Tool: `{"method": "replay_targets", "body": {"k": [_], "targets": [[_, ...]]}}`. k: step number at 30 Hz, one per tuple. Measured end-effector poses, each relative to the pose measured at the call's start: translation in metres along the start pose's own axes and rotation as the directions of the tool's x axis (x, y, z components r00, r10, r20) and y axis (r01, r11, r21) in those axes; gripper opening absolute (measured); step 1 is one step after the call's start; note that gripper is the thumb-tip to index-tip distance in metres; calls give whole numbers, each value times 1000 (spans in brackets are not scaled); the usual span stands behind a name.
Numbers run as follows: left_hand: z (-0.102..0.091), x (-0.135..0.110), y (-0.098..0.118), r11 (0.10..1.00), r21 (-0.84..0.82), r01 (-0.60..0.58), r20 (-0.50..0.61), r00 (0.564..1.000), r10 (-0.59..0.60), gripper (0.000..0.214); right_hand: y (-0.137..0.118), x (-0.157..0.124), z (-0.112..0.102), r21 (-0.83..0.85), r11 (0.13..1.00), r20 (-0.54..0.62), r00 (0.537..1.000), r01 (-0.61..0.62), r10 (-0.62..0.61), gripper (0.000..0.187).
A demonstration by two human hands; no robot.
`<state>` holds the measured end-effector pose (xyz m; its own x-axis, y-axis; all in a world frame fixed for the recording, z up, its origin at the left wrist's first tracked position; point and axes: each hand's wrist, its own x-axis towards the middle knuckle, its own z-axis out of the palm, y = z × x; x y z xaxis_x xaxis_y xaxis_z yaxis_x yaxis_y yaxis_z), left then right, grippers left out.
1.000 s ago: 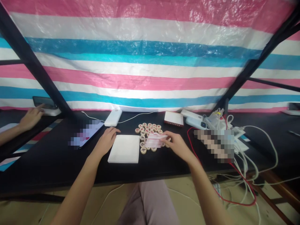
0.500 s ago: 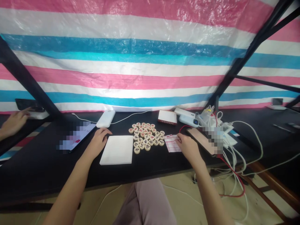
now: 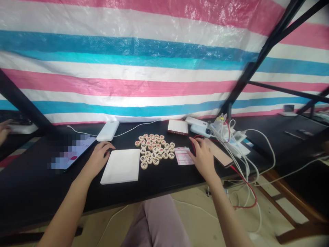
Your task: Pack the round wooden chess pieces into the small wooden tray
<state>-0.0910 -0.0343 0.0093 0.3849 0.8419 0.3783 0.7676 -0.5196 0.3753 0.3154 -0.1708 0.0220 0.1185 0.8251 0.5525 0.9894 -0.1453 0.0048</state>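
Note:
My left hand (image 3: 100, 156) rests on the black tabletop at the left edge of a flat white box or lid (image 3: 120, 166), fingers stretched and holding nothing. Round Chinese chess pieces (image 3: 153, 147) with red and black characters lie loosely bunched right of it. My right hand (image 3: 204, 156) is spread open beside a folded paper chessboard (image 3: 182, 156) with red lines. Its thumb is at the paper's right edge; whether it touches, I cannot tell. The index finger reaches forward near a red cable.
A shallow box with a dark red side (image 3: 178, 127) stands behind the pieces. Phones (image 3: 219, 152) lie right and left, with a white power bank (image 3: 108, 130) behind my left hand. Tangled white cables (image 3: 239, 144) fill the right. Another person's hand (image 3: 4, 129) shows far left.
The view has swung slightly right, so everything sits further left. My right hand's fingers have let go of the paper chessboard and spread apart. My left hand stays beside the white box.

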Motion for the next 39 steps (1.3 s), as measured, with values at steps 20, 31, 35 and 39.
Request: {"method": "replay_targets", "body": {"k": [20,31,35,39], "targets": [[-3,2,0,1000,2,7,-1,1000,-7,23,102,-20,6,-160,962,57,971,-220,232,42],[1,1,-9,998,49,-39,0,999,39,31,102,-14,12,-209,956,129,963,-207,237,38],[1,0,-9,997,59,-46,0,999,46,32,98,-13,5,-208,957,85,971,-203,225,39],[1,-1,-7,996,73,-55,9,998,54,34,89,-13,-5,-202,963,31,981,-180,190,38]]}}
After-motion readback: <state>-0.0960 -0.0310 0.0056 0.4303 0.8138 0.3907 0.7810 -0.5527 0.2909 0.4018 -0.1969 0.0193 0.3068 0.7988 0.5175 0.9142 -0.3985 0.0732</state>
